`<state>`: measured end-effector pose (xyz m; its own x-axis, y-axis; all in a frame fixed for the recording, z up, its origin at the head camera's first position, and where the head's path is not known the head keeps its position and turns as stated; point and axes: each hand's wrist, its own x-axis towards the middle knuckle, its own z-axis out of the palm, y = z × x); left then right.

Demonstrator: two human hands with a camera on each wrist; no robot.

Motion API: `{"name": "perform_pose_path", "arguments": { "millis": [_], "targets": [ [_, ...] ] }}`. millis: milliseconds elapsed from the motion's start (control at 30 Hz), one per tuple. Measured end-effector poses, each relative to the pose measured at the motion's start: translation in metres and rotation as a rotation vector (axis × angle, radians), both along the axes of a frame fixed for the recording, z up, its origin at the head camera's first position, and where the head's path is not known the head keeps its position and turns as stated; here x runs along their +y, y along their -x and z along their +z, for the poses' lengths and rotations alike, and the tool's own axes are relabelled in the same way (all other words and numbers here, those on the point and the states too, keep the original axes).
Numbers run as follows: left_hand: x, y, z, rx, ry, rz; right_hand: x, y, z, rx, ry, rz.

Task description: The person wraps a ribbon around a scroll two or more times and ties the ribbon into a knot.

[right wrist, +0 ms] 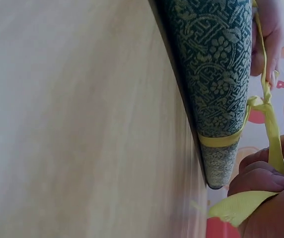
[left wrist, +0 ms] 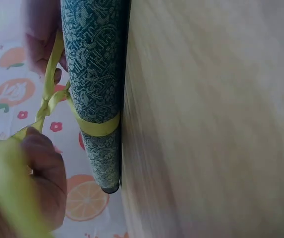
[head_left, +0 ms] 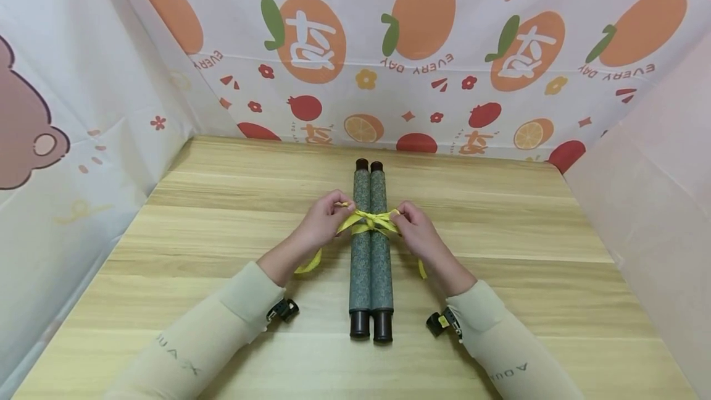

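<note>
A scroll with two rolled halves (head_left: 361, 276) lies lengthwise on the table, its green patterned cloth ending in dark brown knobs. Around its middle runs a yellow ribbon (head_left: 371, 222), knotted on top between the rolls. My left hand (head_left: 324, 220) pinches one side of the ribbon just left of the knot. On the other side, my right hand (head_left: 415, 227) pinches the ribbon too. Loose ribbon ends hang below both hands. In the left wrist view the ribbon band (left wrist: 101, 128) lies flat against the cloth, and the right wrist view shows the knot (right wrist: 259, 103) raised above the roll.
The wooden table (head_left: 222, 202) extends on both sides of the scroll. Behind it hangs a white cloth (head_left: 361, 104) printed with fruit, and pale cloths close off the left and right sides. A black strapped device (head_left: 283, 310) sits at each wrist.
</note>
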<state>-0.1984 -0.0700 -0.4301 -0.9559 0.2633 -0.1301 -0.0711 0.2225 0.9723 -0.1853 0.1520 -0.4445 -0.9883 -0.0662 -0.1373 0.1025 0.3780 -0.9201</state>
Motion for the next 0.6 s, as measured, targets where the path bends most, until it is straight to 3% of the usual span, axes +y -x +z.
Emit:
{"name": "perform_pose_path", "arguments": {
  "millis": [333,600],
  "targets": [
    [0.0008,-0.0014,0.0036,0.090,0.241,-0.044,0.0014,0.0005,-0.0010,-0.049,-0.020,0.004],
    [-0.0001,-0.0011,0.0063,0.044,0.323,-0.071,0.0042,0.0014,-0.0027,-0.039,-0.035,0.006]
  ]
}}
